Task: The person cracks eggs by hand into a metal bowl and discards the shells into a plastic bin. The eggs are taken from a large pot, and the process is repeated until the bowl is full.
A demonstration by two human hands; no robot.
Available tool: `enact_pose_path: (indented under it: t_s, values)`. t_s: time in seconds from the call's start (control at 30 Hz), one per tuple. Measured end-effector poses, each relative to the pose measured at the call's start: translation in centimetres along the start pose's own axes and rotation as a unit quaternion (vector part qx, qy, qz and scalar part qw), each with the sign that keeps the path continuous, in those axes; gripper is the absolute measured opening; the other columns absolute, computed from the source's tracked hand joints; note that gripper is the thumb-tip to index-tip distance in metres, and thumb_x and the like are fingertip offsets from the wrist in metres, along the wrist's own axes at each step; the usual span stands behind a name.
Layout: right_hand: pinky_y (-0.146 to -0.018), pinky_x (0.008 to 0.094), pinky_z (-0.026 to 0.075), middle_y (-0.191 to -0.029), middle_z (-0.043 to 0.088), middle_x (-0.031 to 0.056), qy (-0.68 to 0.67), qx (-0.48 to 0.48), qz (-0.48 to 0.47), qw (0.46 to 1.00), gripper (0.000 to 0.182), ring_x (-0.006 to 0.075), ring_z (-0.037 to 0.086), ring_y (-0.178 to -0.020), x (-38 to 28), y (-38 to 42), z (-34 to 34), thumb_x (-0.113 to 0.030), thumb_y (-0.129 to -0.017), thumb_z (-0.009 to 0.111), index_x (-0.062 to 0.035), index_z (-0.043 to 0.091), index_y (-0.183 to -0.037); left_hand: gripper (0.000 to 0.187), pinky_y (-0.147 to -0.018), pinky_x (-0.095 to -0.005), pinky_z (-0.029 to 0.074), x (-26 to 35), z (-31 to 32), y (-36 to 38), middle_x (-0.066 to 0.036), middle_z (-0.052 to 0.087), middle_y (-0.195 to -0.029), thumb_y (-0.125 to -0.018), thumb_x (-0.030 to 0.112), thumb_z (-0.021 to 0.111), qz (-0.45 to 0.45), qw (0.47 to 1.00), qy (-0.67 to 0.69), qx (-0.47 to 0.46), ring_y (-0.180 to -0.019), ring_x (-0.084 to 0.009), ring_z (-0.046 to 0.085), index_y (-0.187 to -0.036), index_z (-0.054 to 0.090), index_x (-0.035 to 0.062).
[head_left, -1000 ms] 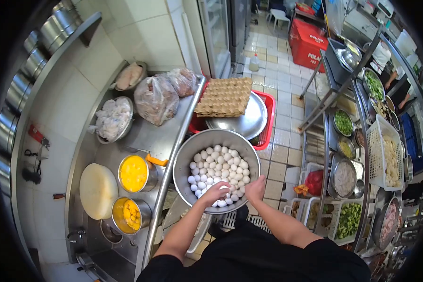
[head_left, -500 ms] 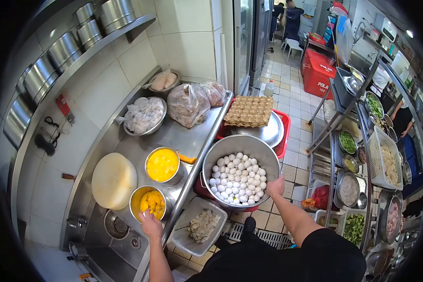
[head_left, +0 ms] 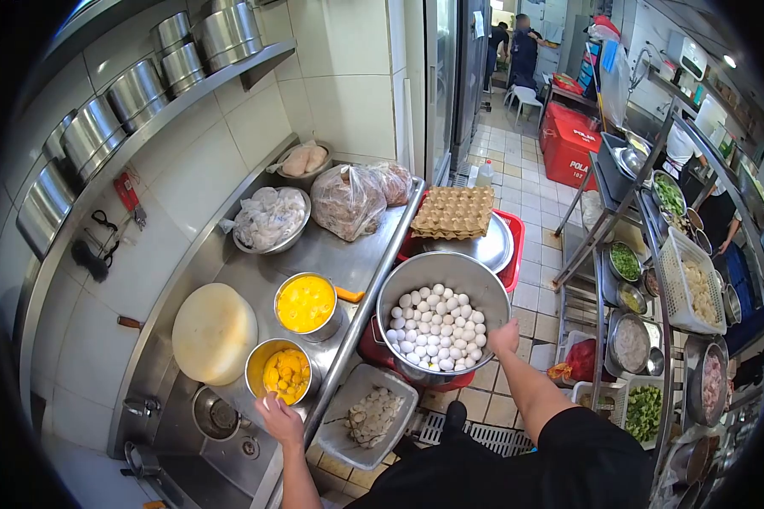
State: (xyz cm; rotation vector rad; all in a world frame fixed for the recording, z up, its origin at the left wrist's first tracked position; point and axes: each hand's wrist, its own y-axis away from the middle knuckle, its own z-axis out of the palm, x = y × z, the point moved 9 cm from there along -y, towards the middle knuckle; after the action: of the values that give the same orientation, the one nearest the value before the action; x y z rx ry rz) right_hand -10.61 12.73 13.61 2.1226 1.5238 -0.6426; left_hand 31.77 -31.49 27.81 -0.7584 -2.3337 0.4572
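Note:
My left hand (head_left: 282, 422) is at the near rim of a steel pot (head_left: 253, 370) holding egg yolks (head_left: 287, 376). Its fingers are curled together; a small pale spot shows at the fingertips, too small to name. Behind that pot, a second steel pot (head_left: 331, 329) is filled with yellow egg (head_left: 306, 304). My right hand (head_left: 504, 337) grips the right edge of a large steel stockpot (head_left: 387, 278), its fingers partly hidden. Many white eggs (head_left: 437, 327) lie in the stockpot. Between the counter and my legs sits a grey bin (head_left: 335, 433) with eggshells (head_left: 375, 417).
A round chopping board (head_left: 215, 333) leans over the sink (head_left: 199, 475). Bagged food (head_left: 348, 202) and bowls stand at the counter's back. Egg trays (head_left: 452, 212) rest on a metal lid in a red crate (head_left: 514, 246). A food rack (head_left: 598, 280) lines the right; people are farther off.
My left hand has drawn back slightly from over the yolk pot to its near rim. The view has shifted a little; my right hand stays on the stockpot.

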Motion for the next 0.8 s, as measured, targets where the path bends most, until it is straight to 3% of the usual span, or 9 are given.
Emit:
enact_pose_path:
  t_s: [0.1, 0.17, 0.2, 0.27, 0.37, 0.4, 0.47, 0.57, 0.8]
  values:
    - [-0.087, 0.0453, 0.046, -0.108, 0.055, 0.0255, 0.017, -0.019, 0.010, 1.000, 0.040, 0.0406, 0.056, -0.102, -1.2, 0.9, -0.9, -0.010, -0.072, 0.058, 0.0027, 0.044, -0.108, 0.021, -0.080, -0.0445, 0.043, -2.3, 2.1, 0.6, -0.021, 0.045, -0.110, -0.085, 0.004, 0.051, -0.050, 0.996, -0.009, -0.067, -0.096, -0.0405, 0.052, -0.105, 0.052, 0.0031]
    - [-0.087, 0.0450, 0.046, -0.108, 0.056, 0.0254, 0.022, -0.028, 0.022, 0.999, 0.042, 0.0407, 0.056, -0.102, -1.3, 1.0, -1.2, -0.010, -0.072, 0.058, 0.0025, 0.043, -0.109, 0.019, -0.083, -0.0424, 0.041, -0.2, -0.3, -0.7, -0.020, 0.047, -0.107, -0.085, 0.004, 0.050, 0.019, 0.998, 0.062, 0.022, -0.097, -0.0382, 0.051, -0.104, 0.052, 0.0021]
    - [-0.087, 0.0450, 0.046, -0.108, 0.056, 0.0254, 0.025, -0.030, 0.021, 0.999, 0.042, 0.0407, 0.056, -0.102, -1.1, 1.1, -1.1, -0.010, -0.072, 0.058, 0.0025, 0.043, -0.109, 0.019, -0.083, -0.0424, 0.041, 0.1, -0.3, -1.4, -0.020, 0.047, -0.107, -0.085, 0.004, 0.050, 0.016, 0.998, 0.061, 0.022, -0.097, -0.0382, 0.051, -0.104, 0.052, 0.0021]
    - [-0.087, 0.0447, 0.046, -0.108, 0.056, 0.0254, 0.022, -0.026, 0.027, 0.999, 0.045, 0.0410, 0.056, -0.101, -0.9, 0.7, -0.8, -0.010, -0.070, 0.060, 0.0027, 0.042, -0.110, 0.017, -0.085, -0.0404, 0.040, -0.9, 0.8, -3.3, -0.018, 0.048, -0.103, -0.085, 0.006, 0.053, -0.045, 0.968, 0.247, -0.002, -0.098, -0.0365, 0.050, -0.101, 0.053, 0.0021]
    - [-0.087, 0.0445, 0.046, -0.107, 0.056, 0.0258, 0.007, -0.010, 0.004, 1.000, 0.047, 0.0413, 0.056, -0.101, -0.4, 0.2, -0.3, -0.009, -0.069, 0.060, 0.0033, 0.042, -0.111, 0.018, -0.084, -0.0397, 0.041, -3.2, 4.7, -4.4, -0.017, 0.050, -0.097, -0.080, 0.004, 0.055, -0.027, 0.971, 0.230, -0.055, -0.095, -0.0351, 0.051, -0.097, 0.054, 0.0028]
    - [-0.087, 0.0445, 0.046, -0.107, 0.056, 0.0258, 0.005, -0.007, 0.005, 1.000, 0.047, 0.0413, 0.056, -0.101, 0.1, 0.0, 0.1, -0.009, -0.069, 0.060, 0.0033, 0.042, -0.111, 0.018, -0.084, -0.0397, 0.041, -2.8, 4.5, -4.8, -0.017, 0.050, -0.097, -0.080, 0.004, 0.055, -0.024, 0.971, 0.232, -0.054, -0.095, -0.0351, 0.051, -0.097, 0.054, 0.0028]
    - [-0.088, 0.0444, 0.046, -0.107, 0.055, 0.0264, 0.010, -0.002, -0.008, 1.000, 0.047, 0.0418, 0.056, -0.101, 0.6, -0.6, 0.9, -0.008, -0.068, 0.059, 0.0037, 0.042, -0.111, 0.021, -0.084, -0.0394, 0.042, -0.4, 4.7, -5.3, -0.015, 0.050, -0.095, -0.073, 0.001, 0.054, 0.065, 0.987, 0.115, -0.091, -0.094, -0.0334, 0.052, -0.093, 0.054, 0.0033]
    - [-0.088, 0.0445, 0.046, -0.108, 0.054, 0.0271, 0.013, -0.026, 0.018, 0.999, 0.047, 0.0423, 0.055, -0.101, -0.3, 0.2, -0.2, -0.007, -0.068, 0.058, 0.0037, 0.042, -0.111, 0.023, -0.083, -0.0396, 0.042, -0.5, 6.1, -5.6, -0.015, 0.050, -0.093, -0.068, -0.001, 0.052, 0.073, 0.985, 0.109, -0.115, -0.092, -0.0333, 0.052, -0.091, 0.054, 0.0032]
    - [-0.088, 0.0444, 0.046, -0.109, 0.054, 0.0271, -0.002, -0.026, 0.012, 1.000, 0.049, 0.0423, 0.055, -0.101, -0.2, 0.1, 0.1, -0.007, -0.067, 0.059, 0.0035, 0.042, -0.111, 0.022, -0.080, -0.0404, 0.042, 0.0, 5.7, -6.9, -0.016, 0.050, -0.093, -0.068, -0.002, 0.051, 0.109, 0.984, 0.102, -0.096, -0.090, -0.0353, 0.052, -0.089, 0.053, 0.0033]
